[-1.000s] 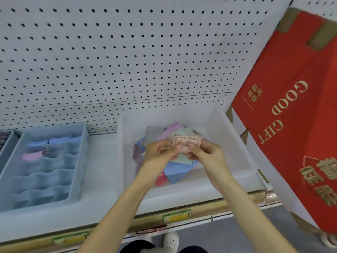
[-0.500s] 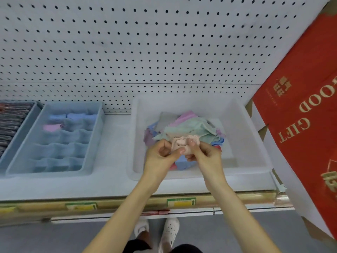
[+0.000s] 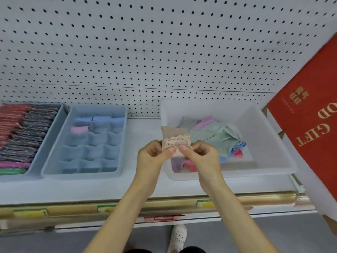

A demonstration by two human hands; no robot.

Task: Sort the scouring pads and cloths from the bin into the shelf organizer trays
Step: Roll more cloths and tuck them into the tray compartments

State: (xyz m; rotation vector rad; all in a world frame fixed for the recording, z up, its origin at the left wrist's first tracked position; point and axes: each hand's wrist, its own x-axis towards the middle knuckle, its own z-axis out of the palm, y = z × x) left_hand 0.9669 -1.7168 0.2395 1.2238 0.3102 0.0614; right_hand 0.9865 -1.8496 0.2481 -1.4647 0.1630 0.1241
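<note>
Cloth [image 3: 176,142]: pink, bunched into a short roll, held at frame centre, just over the left wall of the bin [image 3: 264,172]. Both grips are on it. Left hand [image 3: 154,155] pinches the left end between thumb and curled fingers. Right hand [image 3: 202,155] pinches the right end the same way. The thumbs nearly meet on the front face. Neither hand holds anything else.

Long axis of the roll runs left-right across the frame, end to end between the two grips. A tan piece stands up behind it; can't tell if it's the same cloth or another one.

Key relation: organizer tray [image 3: 80,175] sits left of the hands on the same shelf [image 3: 145,185], apart from the bin with bare shelf between. So the target lies off the left end of the roll, and the left hand is nearer. Likely split: left carries the roll alone, right lets go and reaches for the pile [image 3: 215,137] in the bin.

Tray fill: blue rolls [image 3: 102,119] in the top row, one purple roll [image 3: 79,129] at the left of the second row. Those also lie long axis left-right, so the pink one should drop in without turning. The rows below look empty, though blur makes the cells hard to read.

Risk: the roll springs open once one grip lets go. Second tray [image 3: 54,125] at far left holds scouring pads [image 3: 21,128], so it's the wrong slot for this item.
</note>
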